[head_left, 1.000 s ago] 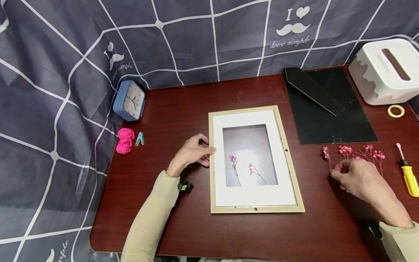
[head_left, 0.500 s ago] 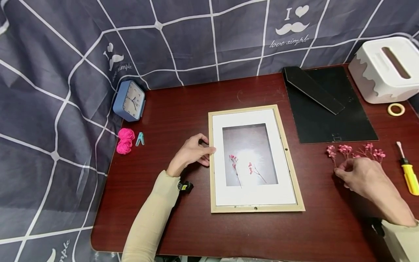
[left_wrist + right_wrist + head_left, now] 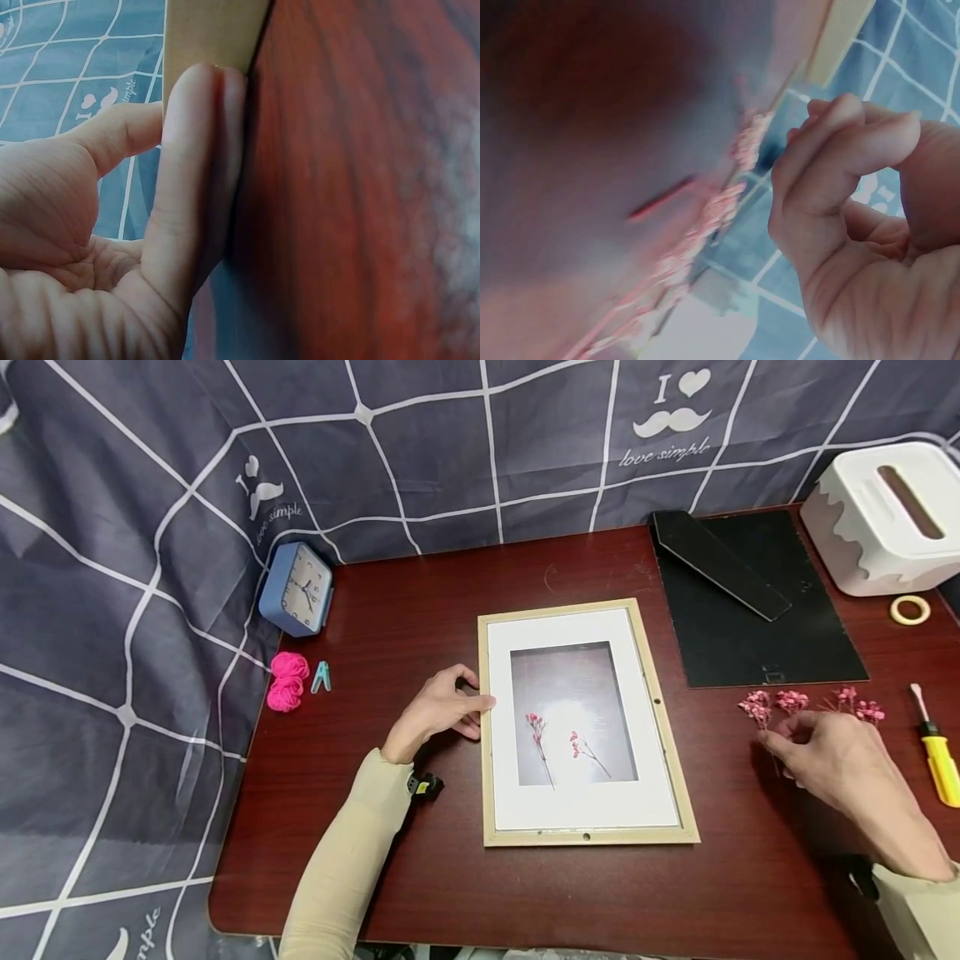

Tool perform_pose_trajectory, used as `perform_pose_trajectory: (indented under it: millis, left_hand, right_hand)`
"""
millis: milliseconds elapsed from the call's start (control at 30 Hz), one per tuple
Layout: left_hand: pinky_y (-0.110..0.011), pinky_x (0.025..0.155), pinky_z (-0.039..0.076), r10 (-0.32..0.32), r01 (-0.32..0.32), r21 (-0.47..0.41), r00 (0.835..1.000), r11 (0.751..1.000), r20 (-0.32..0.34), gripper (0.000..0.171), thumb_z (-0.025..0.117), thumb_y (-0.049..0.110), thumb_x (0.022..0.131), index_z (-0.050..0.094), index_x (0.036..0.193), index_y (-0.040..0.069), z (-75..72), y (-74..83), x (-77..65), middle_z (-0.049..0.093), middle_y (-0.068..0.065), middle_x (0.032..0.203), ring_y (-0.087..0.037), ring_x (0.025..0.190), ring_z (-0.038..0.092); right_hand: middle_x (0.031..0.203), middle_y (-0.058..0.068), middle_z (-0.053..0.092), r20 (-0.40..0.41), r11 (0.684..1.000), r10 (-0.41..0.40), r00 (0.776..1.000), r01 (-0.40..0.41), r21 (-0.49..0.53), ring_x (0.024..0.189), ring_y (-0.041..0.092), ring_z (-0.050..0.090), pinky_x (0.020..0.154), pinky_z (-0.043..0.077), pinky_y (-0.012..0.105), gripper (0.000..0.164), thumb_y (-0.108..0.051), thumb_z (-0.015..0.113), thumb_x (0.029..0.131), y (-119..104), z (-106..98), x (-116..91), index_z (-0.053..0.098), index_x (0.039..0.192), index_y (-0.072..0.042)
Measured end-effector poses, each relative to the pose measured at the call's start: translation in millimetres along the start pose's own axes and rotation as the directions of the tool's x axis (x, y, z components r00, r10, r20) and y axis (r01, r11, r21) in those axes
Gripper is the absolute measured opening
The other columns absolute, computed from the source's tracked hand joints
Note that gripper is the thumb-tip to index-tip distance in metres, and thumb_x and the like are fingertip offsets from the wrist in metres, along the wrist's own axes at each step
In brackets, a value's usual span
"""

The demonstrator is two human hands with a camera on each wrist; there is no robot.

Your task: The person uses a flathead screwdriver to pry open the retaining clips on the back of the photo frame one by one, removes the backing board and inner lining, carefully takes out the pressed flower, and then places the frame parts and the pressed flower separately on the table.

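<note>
A light wood picture frame (image 3: 585,837) with a white mat (image 3: 592,810) lies on the table. Two small pink flower sprigs, one on the left (image 3: 537,735) and one on the right (image 3: 585,750), lie in its window. My left hand (image 3: 438,706) holds the frame's left edge, thumb on top and fingers along the side, as the left wrist view (image 3: 199,150) shows. At the right, my right hand (image 3: 832,756) pinches a pink dried flower sprig (image 3: 754,705) between thumb and fingertips. More pink sprigs (image 3: 870,711) lie beside and partly behind that hand.
A black backing board (image 3: 750,652) with a stand lies at the back right, near a white tissue box (image 3: 862,547) and a tape ring (image 3: 910,610). A yellow screwdriver (image 3: 937,764) is far right. At left are a blue clock (image 3: 296,589), pink yarn (image 3: 287,682) and a clip (image 3: 321,677).
My right hand has shifted slightly right and away from me, and the pinched sprig's flower head has turned and shows fuller. My left hand and the frame stay put.
</note>
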State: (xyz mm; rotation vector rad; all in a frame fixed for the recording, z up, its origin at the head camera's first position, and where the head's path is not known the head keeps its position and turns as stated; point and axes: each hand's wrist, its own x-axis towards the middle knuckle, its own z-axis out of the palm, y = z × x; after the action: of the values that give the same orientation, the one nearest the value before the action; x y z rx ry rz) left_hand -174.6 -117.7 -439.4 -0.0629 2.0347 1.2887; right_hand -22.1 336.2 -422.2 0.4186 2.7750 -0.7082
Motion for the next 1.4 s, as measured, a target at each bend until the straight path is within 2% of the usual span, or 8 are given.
perform_pose_trajectory:
  millis: [267, 367, 500, 667, 867, 1100, 1233, 1400]
  left_hand:
    - [-0.032, 0.061, 0.071, 0.011, -0.011, -0.005, 1.0, 1.0, 0.008, 0.041, 0.078, 0.01, 0.1, 0.054, 0.131, 0.001, -1.3, 0.0, 1.1, 0.072, -0.008, 0.08, -0.016, 0.062, 0.074]
    - [-0.032, 0.061, 0.071, 0.014, -0.014, -0.004, 1.0, 1.0, 0.007, 0.042, 0.078, 0.011, 0.1, 0.054, 0.132, 0.001, -1.6, -0.1, 2.0, 0.072, -0.009, 0.081, -0.016, 0.061, 0.074]
    - [-0.033, 0.062, 0.071, 0.016, -0.016, -0.002, 1.0, 1.0, 0.008, 0.042, 0.079, 0.012, 0.1, 0.054, 0.133, 0.001, -1.8, 0.4, 2.5, 0.072, -0.009, 0.082, -0.017, 0.062, 0.074]
    - [-0.033, 0.061, 0.071, 0.003, -0.003, -0.003, 1.0, 1.0, 0.006, 0.042, 0.079, 0.012, 0.1, 0.053, 0.132, 0.001, -2.8, 0.6, 2.2, 0.072, -0.009, 0.082, -0.017, 0.061, 0.073]
    - [-0.032, 0.062, 0.071, 0.009, -0.009, -0.008, 1.0, 1.0, 0.006, 0.043, 0.079, 0.012, 0.1, 0.054, 0.132, 0.001, -4.4, 0.9, 2.4, 0.072, -0.008, 0.084, -0.017, 0.064, 0.073]
    - [-0.031, 0.061, 0.07, 0.011, -0.011, -0.014, 1.0, 1.0, 0.015, 0.041, 0.079, 0.011, 0.1, 0.054, 0.132, 0.001, -4.7, 1.1, 2.3, 0.071, -0.008, 0.083, -0.017, 0.062, 0.073]
    - [-0.032, 0.06, 0.07, 0.014, -0.013, -0.022, 1.0, 1.0, 0.02, 0.04, 0.079, 0.011, 0.1, 0.054, 0.13, 0.001, -4.2, -0.1, 2.1, 0.071, -0.009, 0.082, -0.017, 0.06, 0.073]
    - [-0.031, 0.059, 0.07, 0.012, -0.011, -0.025, 1.0, 1.0, 0.02, 0.039, 0.079, 0.011, 0.1, 0.054, 0.129, 0.001, -4.5, -2.5, 1.5, 0.072, -0.009, 0.081, -0.017, 0.06, 0.073]
  right_hand:
    - [0.061, -0.003, 0.065, 0.006, 0.982, -0.188, 0.982, 0.188, 0.022, 0.057, 0.013, 0.056, 0.047, 0.035, 0.027, 0.018, -0.017, 0.074, 0.1, -45, 5, -7, 0.075, 0.103, 0.001]
    - [0.066, -0.002, 0.066, -0.024, 0.956, -0.291, 0.956, 0.291, 0.023, 0.061, 0.012, 0.054, 0.049, 0.037, 0.026, 0.014, -0.013, 0.077, 0.098, -66, 13, -10, 0.076, 0.099, 0.001]
    - [0.069, -0.004, 0.069, -0.072, 0.904, -0.425, 0.902, 0.427, 0.02, 0.063, 0.007, 0.053, 0.053, 0.042, 0.023, 0.006, -0.01, 0.081, 0.092, -97, 26, -15, 0.077, 0.088, -0.007]
    - [0.072, -0.007, 0.072, 0.016, 0.86, -0.508, 0.861, 0.505, 0.075, 0.063, 0.003, 0.052, 0.053, 0.044, 0.019, 0.008, -0.01, 0.08, 0.094, -134, 39, -17, 0.078, 0.086, -0.011]
    - [0.068, -0.008, 0.064, 0.132, 0.828, -0.56, 0.818, 0.55, 0.105, 0.062, 0.005, 0.046, 0.054, 0.037, 0.019, 0.014, -0.01, 0.076, 0.093, -174, 52, -8, 0.075, 0.08, -0.014]
    - [0.061, -0.008, 0.058, 0.283, 0.831, -0.553, 0.784, 0.543, 0.119, 0.061, 0.007, 0.048, 0.054, 0.04, 0.02, 0.026, -0.008, 0.073, 0.094, -206, 69, 4, 0.071, 0.069, -0.013]
    - [0.055, -0.01, 0.044, 0.331, 0.842, -0.53, 0.781, 0.532, 0.094, 0.056, 0.007, 0.043, 0.049, 0.035, 0.022, 0.042, -0.012, 0.074, 0.095, -210, 88, 14, 0.057, 0.057, -0.019]
    - [0.056, -0.011, 0.041, 0.357, 0.849, -0.51, 0.783, 0.524, 0.065, 0.054, 0.007, 0.041, 0.045, 0.031, 0.023, 0.047, -0.018, 0.076, 0.093, -197, 126, 35, 0.049, 0.055, -0.023]
